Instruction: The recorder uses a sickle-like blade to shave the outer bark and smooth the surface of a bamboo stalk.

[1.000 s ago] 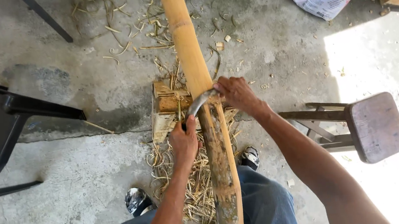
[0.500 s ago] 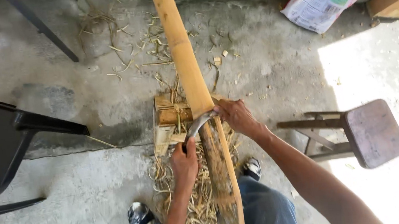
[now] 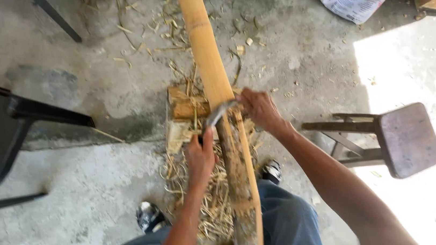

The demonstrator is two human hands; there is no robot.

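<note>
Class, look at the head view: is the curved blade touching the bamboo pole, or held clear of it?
Touching. The head view shows the curved blade lying across the bamboo pole, no gap visible, with the left hand and right hand gripping its ends.

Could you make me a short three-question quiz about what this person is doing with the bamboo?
1. True or false: both hands grip one curved blade laid across the bamboo pole.
2. What stands at the person's right side? A) a wooden stool B) a bucket C) a ladder
3. Fill in: around the wooden blocks under the pole, the floor is littered with bamboo ____.

Key
1. True: the left hand holds one end, the right hand the other.
2. A, the wooden stool.
3. Shavings.
</note>
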